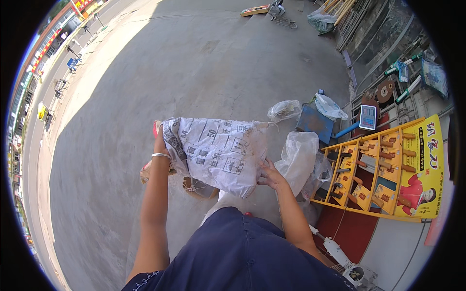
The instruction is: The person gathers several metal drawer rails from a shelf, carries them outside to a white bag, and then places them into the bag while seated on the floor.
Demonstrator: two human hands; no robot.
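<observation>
A white woven sack [218, 152] with dark printing and handling symbols is held across in front of me. Its left end is folded back and frayed. My left hand [160, 143], a bangle at the wrist, grips that left end. At the lower right side of the sack, my right hand [271, 176] holds its edge with bent fingers. Something red and brown shows at the left end beyond my left wrist; what it is I cannot tell. Partly hidden under the sack lies a round brownish object [198, 189].
To the right stand a platform scale [316, 123] with bags on it, clear plastic bags [298, 156] and a yellow knife display rack [367, 171]. A white fan [338, 251] is at lower right. Long-handled tools [338, 11] lean at upper right. Concrete ground [109, 174] extends left towards a street.
</observation>
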